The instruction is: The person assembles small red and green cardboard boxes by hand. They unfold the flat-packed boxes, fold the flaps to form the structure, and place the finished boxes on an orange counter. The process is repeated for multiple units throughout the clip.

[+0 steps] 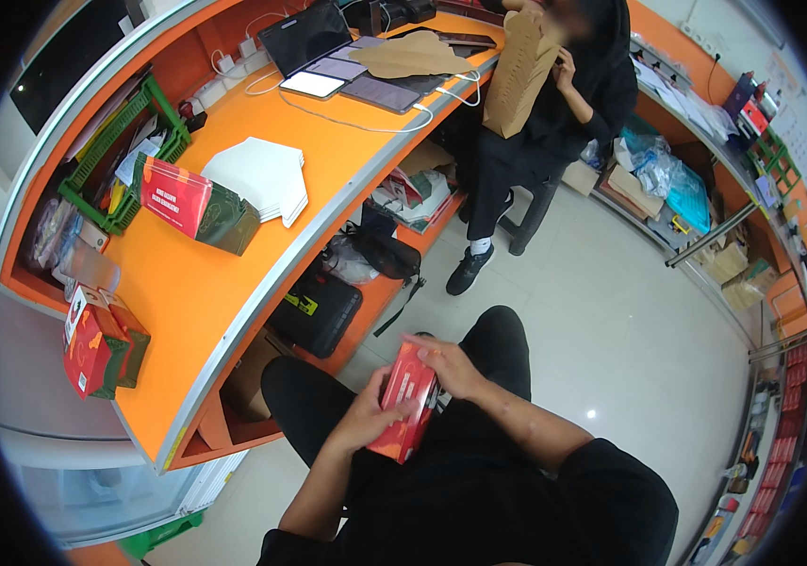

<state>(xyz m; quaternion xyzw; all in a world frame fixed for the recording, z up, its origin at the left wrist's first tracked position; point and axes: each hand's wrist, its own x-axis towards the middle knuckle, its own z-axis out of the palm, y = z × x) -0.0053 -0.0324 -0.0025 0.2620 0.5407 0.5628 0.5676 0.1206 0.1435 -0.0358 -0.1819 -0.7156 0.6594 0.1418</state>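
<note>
Over my lap I hold a long red box [406, 404] of thin card, tilted with its far end slightly to the right. My left hand [368, 415] wraps its left side near the lower end, thumb lying across the red face. At the upper end my right hand [451, 368] grips the right edge with its fingers over the top. Part of the box's right side is hidden by my right hand and shadow. On the orange counter [234, 292] to the left lie a red and green folded carton [198, 203] and a stack of white card sheets [260, 177].
More red and green cartons [107, 341] stand at the counter's near left corner, by a green basket [125, 160]. A laptop [304, 42] and cables lie farther back. Across from me a seated person [554, 123] holds a brown cardboard piece [519, 75]. Shelves [696, 179] line the right.
</note>
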